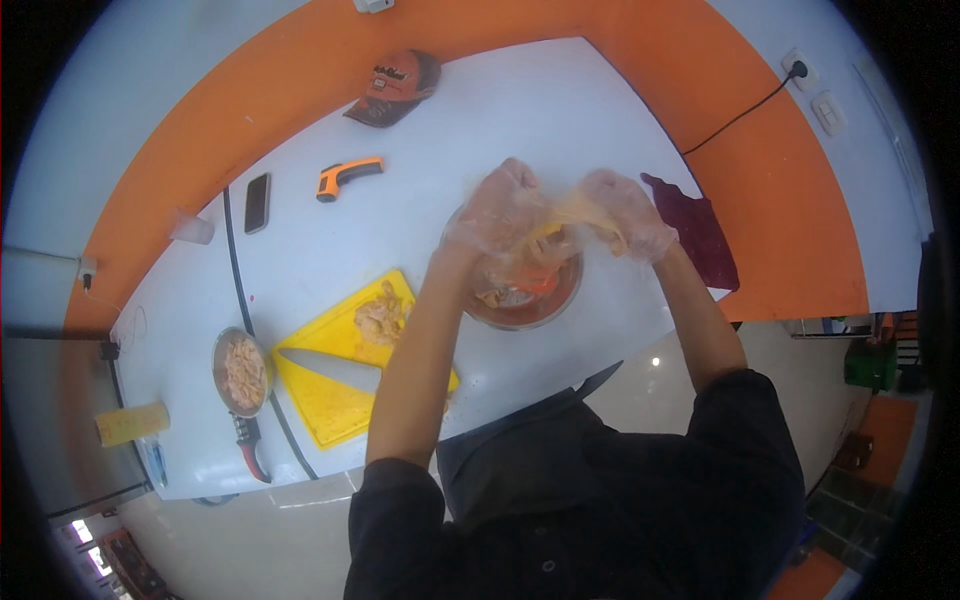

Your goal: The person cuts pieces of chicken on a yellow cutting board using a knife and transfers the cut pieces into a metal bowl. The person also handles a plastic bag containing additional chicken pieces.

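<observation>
Both hands wear clear plastic gloves and are raised over a round metal bowl [517, 324]. My left hand [504, 206] grips one end of a pale yellowish strip [574, 211], which looks like raw chicken skin. Its other end is in my right hand [626, 214], so the strip stretches between the two fists. Below them the bowl holds what appear to be raw chicken pieces [491, 296]; blur and my hands hide part of it. Beside my left forearm lies a yellow cutting board [330, 416], bearing a kitchen knife [330, 369] and a heap of cut meat [381, 319].
Left of the board, a smaller metal bowl [217, 352] contains cut raw meat, with a knife sharpener [250, 446] below it. Further back are a phone [257, 202], an infrared thermometer [349, 177], a plastic cup [193, 228] and a cap [397, 86]. A maroon cloth [694, 232] lies at right.
</observation>
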A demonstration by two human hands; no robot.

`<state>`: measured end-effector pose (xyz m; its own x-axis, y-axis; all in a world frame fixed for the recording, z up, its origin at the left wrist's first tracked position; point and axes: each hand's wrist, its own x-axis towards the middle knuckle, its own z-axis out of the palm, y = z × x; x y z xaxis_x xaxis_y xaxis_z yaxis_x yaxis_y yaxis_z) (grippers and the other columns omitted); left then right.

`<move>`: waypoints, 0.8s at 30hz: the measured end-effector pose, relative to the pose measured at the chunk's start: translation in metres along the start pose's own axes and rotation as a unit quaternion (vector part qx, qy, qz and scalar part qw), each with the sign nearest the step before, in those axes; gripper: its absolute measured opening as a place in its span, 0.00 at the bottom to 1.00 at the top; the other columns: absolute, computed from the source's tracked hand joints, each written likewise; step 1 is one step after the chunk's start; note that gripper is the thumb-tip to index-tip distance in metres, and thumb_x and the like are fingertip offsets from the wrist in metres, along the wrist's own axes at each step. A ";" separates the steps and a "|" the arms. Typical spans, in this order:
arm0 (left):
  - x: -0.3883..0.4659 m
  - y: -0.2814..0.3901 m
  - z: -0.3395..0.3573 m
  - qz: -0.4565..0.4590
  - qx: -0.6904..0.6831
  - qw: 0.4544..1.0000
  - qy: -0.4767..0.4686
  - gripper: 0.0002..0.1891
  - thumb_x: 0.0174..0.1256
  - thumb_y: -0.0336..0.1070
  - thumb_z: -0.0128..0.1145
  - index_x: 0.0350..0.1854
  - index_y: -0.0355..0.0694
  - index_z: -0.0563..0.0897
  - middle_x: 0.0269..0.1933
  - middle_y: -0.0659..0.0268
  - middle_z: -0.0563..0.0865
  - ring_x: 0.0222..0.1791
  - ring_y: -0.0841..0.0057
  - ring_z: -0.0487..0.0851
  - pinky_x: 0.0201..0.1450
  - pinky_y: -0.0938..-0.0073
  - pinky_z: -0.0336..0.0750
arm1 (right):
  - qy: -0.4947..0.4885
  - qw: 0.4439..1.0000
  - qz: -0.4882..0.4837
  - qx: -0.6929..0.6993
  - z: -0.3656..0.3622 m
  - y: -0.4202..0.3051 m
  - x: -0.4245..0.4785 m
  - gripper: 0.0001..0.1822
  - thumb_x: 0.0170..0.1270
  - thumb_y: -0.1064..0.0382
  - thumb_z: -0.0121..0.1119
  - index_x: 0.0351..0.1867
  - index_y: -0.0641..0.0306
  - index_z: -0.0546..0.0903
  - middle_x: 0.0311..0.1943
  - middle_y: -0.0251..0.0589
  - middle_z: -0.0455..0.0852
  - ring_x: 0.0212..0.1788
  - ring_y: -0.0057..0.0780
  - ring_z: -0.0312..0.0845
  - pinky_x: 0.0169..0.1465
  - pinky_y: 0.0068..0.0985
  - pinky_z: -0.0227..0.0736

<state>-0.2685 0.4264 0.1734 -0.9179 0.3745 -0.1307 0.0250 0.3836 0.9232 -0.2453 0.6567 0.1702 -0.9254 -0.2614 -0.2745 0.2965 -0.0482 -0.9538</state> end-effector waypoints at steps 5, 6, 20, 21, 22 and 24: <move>-0.011 0.012 -0.010 0.043 0.130 0.989 -0.063 0.23 0.51 0.45 0.73 0.44 0.39 0.80 0.39 0.59 0.86 0.41 0.70 0.84 0.47 0.69 0.78 | 0.013 0.998 0.043 -0.046 0.000 -0.001 0.008 0.14 0.71 0.53 0.61 0.46 0.59 0.78 0.28 0.30 0.79 0.20 0.14 0.71 0.19 0.15 0.64; -0.014 0.014 -0.014 0.043 0.129 0.988 -0.069 0.24 0.50 0.46 0.74 0.45 0.39 0.80 0.40 0.57 0.86 0.41 0.67 0.85 0.48 0.68 0.78 | 0.027 0.997 0.040 -0.054 0.001 0.001 0.010 0.15 0.70 0.51 0.62 0.46 0.59 0.78 0.28 0.30 0.79 0.19 0.14 0.70 0.18 0.15 0.63; -0.050 0.004 -0.056 0.113 0.151 0.982 0.015 0.08 0.64 0.35 0.58 0.41 0.37 0.82 0.33 0.53 0.86 0.33 0.60 0.84 0.42 0.63 0.78 | -0.127 0.965 -0.022 -0.229 0.020 -0.004 0.000 0.10 0.60 0.61 0.70 0.36 0.61 0.81 0.32 0.29 0.81 0.34 0.16 0.74 0.38 0.19 0.71; -0.051 0.002 -0.058 0.100 0.130 0.986 0.015 0.09 0.65 0.36 0.57 0.42 0.37 0.82 0.33 0.52 0.86 0.33 0.60 0.83 0.41 0.63 0.78 | -0.142 0.969 -0.043 -0.198 0.022 -0.002 0.001 0.11 0.61 0.60 0.70 0.37 0.63 0.82 0.35 0.30 0.83 0.38 0.17 0.76 0.43 0.20 0.74; -0.052 0.001 -0.060 0.087 0.109 0.990 0.016 0.10 0.66 0.38 0.57 0.42 0.37 0.82 0.33 0.52 0.86 0.32 0.60 0.83 0.41 0.63 0.78 | -0.125 0.966 -0.031 -0.225 0.023 -0.002 0.002 0.12 0.62 0.58 0.68 0.39 0.64 0.82 0.36 0.31 0.83 0.39 0.17 0.76 0.44 0.20 0.74; -0.053 0.000 -0.061 0.074 0.130 0.988 0.026 0.11 0.69 0.40 0.57 0.41 0.36 0.83 0.34 0.51 0.86 0.33 0.58 0.83 0.42 0.63 0.78 | -0.090 0.955 -0.008 -0.281 0.026 -0.008 0.005 0.15 0.65 0.56 0.66 0.43 0.66 0.83 0.39 0.33 0.84 0.41 0.19 0.77 0.46 0.21 0.74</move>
<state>-0.2439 0.3554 0.2026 -0.9157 0.4011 0.0241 0.2550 0.5338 0.8063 -0.2461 0.6311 0.1792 -0.8577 -0.4292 -0.2831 0.0632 0.4584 -0.8865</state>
